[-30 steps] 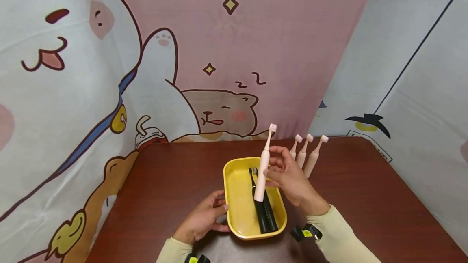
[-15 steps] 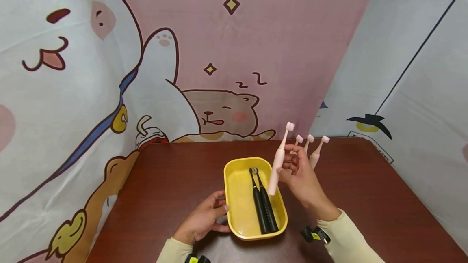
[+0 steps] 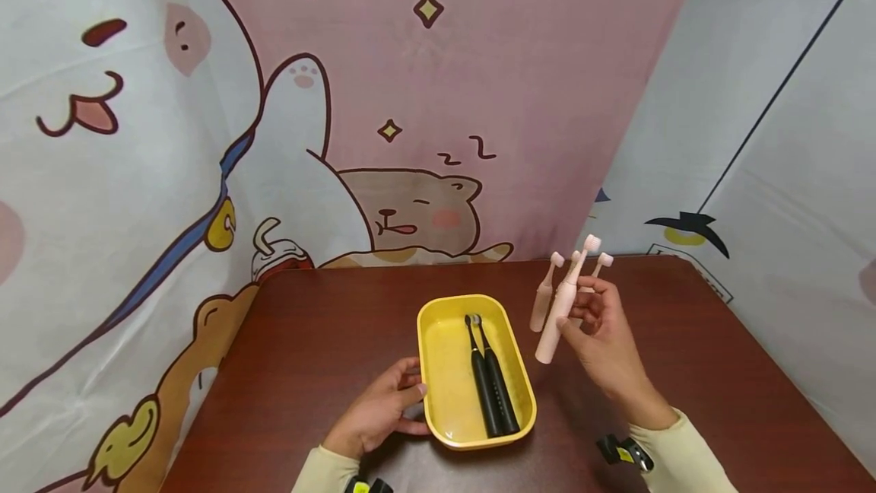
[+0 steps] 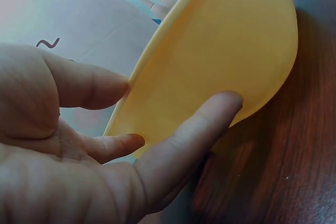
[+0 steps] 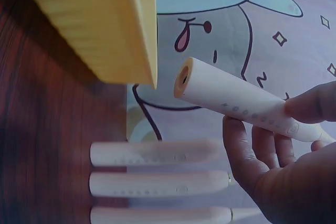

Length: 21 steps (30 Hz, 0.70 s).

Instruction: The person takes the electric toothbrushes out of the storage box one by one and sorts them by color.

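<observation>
My right hand (image 3: 605,333) pinches a pale pink electric toothbrush (image 3: 560,318) by its handle, tilted with its brush head up. In the right wrist view, the base of this toothbrush (image 5: 226,95) points toward the yellow tray. Three similar pink toothbrushes stand upright behind it; the left one (image 3: 541,304) shows well, the others are partly hidden by the hand and the held one. My left hand (image 3: 383,405) rests against the left wall of the yellow tray (image 3: 448,297), thumb at the rim and fingers on the outer side. Two black electric toothbrushes (image 3: 494,386) lie inside the tray.
Tray and toothbrushes are on a dark reddish-brown table (image 3: 308,341). A cartoon-printed cloth (image 3: 547,97) hangs behind the table's far edge.
My right hand has carried the pink toothbrush rightward from over the tray to in front of the standing ones. My left hand and the tray have stayed put.
</observation>
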### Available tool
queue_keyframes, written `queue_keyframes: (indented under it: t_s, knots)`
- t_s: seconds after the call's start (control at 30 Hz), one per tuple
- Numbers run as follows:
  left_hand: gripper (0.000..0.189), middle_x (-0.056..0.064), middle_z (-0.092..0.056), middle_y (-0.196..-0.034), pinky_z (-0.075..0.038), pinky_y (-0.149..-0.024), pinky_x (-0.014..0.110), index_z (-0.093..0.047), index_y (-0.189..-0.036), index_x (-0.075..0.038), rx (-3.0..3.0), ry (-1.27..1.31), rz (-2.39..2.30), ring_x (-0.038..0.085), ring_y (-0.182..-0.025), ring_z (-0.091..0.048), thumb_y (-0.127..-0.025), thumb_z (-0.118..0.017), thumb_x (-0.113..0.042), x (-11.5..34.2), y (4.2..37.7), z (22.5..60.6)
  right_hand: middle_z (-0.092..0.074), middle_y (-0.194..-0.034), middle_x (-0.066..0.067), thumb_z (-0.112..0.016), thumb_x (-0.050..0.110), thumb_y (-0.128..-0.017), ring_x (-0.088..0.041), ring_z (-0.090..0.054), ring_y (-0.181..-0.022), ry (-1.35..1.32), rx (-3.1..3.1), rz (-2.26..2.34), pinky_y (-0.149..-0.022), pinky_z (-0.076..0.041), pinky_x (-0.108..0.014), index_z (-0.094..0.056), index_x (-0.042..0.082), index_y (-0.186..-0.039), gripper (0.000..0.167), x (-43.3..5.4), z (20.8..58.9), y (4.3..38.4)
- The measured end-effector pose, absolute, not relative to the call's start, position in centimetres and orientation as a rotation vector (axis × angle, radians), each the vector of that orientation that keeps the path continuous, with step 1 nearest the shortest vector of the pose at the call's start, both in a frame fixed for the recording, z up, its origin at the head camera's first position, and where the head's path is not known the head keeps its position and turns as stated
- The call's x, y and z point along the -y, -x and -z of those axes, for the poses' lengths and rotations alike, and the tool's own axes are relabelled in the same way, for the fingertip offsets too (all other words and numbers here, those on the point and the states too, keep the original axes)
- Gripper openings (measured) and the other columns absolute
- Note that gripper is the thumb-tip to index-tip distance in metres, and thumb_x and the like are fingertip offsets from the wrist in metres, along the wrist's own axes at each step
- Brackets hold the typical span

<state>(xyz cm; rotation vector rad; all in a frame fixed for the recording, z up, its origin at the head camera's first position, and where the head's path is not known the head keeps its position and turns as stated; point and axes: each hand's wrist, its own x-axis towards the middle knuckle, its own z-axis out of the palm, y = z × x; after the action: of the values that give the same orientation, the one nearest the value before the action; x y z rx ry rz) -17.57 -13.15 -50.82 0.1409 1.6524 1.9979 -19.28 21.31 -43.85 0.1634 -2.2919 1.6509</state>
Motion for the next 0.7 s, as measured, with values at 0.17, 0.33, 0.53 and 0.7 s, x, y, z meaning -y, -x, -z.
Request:
queue_keyframes:
  t_s: [0.17, 0.33, 0.53, 0.7]
  knots:
    - [0.058, 0.036, -0.042, -0.146, -0.065, -0.081, 0.054, -0.025, -0.159, 0.006, -1.647, -0.154, -2.000, 0.037, -0.125, -0.059, -0.109, -0.052, -0.007, 13.1, 17.5, 50.9, -0.060, -0.128, -0.019, -0.068, -0.009, -0.096, -0.007, -0.061, -0.104, -0.182, 2.291, -1.556, -0.084, -0.053, -0.012, -0.033, 0.004, -0.151, 0.067, -21.8, 44.1, 19.1]
    - [0.058, 0.035, -0.042, -0.145, -0.065, -0.080, 0.053, -0.025, -0.159, 0.006, -1.646, -0.150, -2.002, 0.036, -0.124, -0.059, -0.109, -0.052, -0.007, 13.1, 17.5, 51.0, -0.061, -0.125, -0.019, -0.069, -0.008, -0.095, -0.003, -0.060, -0.105, -0.177, 2.288, -1.474, -0.085, -0.052, -0.009, -0.035, 0.004, -0.150, 0.066, -22.4, 44.2, 19.0]
    - [0.058, 0.035, -0.042, -0.145, -0.065, -0.081, 0.054, -0.025, -0.158, 0.006, -1.649, -0.151, -1.994, 0.035, -0.123, -0.060, -0.109, -0.052, -0.007, 13.1, 17.4, 50.8, -0.058, -0.121, -0.016, -0.068, -0.010, -0.094, -0.002, -0.058, -0.105, -0.149, 2.255, -1.438, -0.083, -0.053, -0.008, -0.034, 0.000, -0.149, 0.066, -23.4, 44.5, 19.2]
    - [0.058, 0.035, -0.042, -0.145, -0.065, -0.082, 0.055, -0.025, -0.158, 0.006, -1.646, -0.146, -1.997, 0.035, -0.123, -0.060, -0.109, -0.052, -0.007, 13.1, 17.5, 50.7, -0.056, -0.121, -0.017, -0.066, -0.011, -0.094, -0.003, -0.058, -0.104, -0.142, 2.248, -1.445, -0.079, -0.057, -0.010, -0.032, -0.003, -0.147, 0.064, -24.3, 45.0, 19.3]
